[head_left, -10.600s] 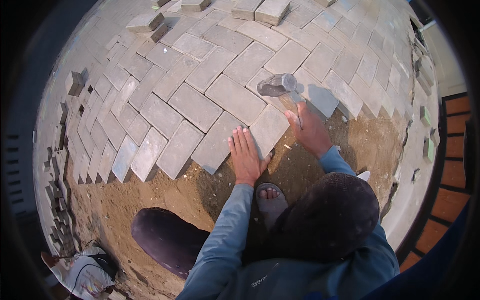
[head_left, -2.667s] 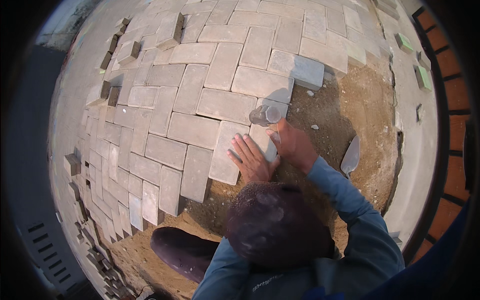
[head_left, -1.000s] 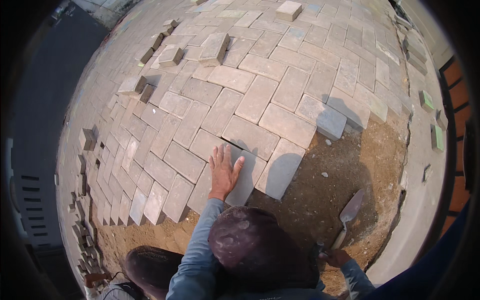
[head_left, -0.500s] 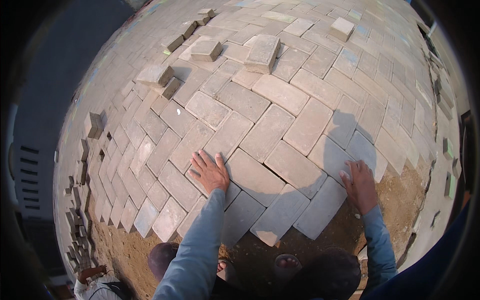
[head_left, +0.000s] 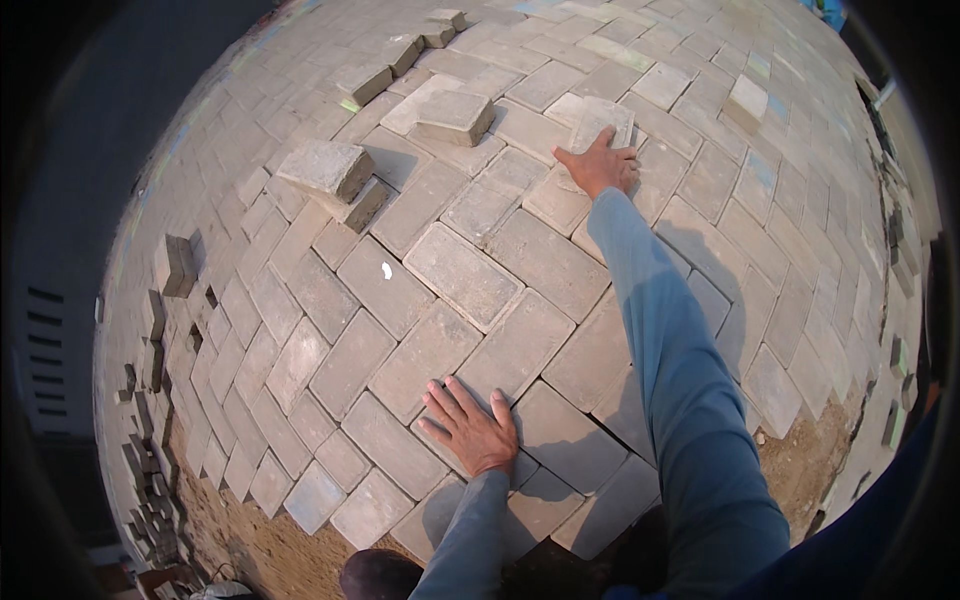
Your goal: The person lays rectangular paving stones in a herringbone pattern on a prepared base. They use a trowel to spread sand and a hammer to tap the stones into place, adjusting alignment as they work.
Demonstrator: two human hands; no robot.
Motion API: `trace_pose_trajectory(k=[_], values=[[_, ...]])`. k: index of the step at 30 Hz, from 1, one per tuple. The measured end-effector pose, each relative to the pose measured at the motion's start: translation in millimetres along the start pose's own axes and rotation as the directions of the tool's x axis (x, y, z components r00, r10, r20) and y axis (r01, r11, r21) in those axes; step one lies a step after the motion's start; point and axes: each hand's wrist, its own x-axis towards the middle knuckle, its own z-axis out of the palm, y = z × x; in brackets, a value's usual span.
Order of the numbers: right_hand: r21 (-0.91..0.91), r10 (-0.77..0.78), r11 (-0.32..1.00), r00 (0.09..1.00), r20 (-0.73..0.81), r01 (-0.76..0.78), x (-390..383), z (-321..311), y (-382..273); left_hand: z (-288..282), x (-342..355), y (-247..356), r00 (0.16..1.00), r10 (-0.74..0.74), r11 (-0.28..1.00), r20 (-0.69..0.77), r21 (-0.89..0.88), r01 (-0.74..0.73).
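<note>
My left hand (head_left: 468, 428) lies flat on the laid grey paving blocks (head_left: 462, 270), its fingers spread. Farther ahead, my right arm stretches to a loose paving block (head_left: 606, 112) that rests on top of the paved surface. Over the near end of that block is my right hand (head_left: 604, 166), thumb out to the left and fingers apart. The hand hides part of the block, and no closed grip shows. The laid pavers around both hands form a staggered diagonal pattern.
Other loose blocks lie on the paving: one block (head_left: 455, 117) left of my right hand, a stacked block (head_left: 325, 168) farther left, and another block (head_left: 746, 103) at right. Bare soil (head_left: 255, 540) borders the near edge. Several piled blocks (head_left: 150, 500) stand at the left.
My right hand has gone from the near right edge of the paving forward to the loose block. My left hand stays flat on the paving; the view has shifted forward.
</note>
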Motion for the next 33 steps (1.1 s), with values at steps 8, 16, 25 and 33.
trace_pose_trajectory(k=[8,16,25,33], values=[[-0.081,-0.172,0.976,0.942,0.290,0.204,-20,-36,17,8,5,-2,1.000,-0.014,1.000,-0.028,0.014,0.015],[-0.078,-0.444,0.841,0.764,0.468,0.536,-143,-84,120,15,0,-1,0.994,0.020,0.999,-0.110,0.042,-0.015],[-0.156,-0.679,0.671,0.685,0.262,0.725,-323,-122,247,18,-3,-4,0.988,0.033,0.996,-0.150,0.085,-0.020],[0.007,-0.556,0.823,0.804,0.209,0.568,-333,-94,247,42,6,-16,0.984,0.066,0.995,-0.163,0.082,-0.053]])
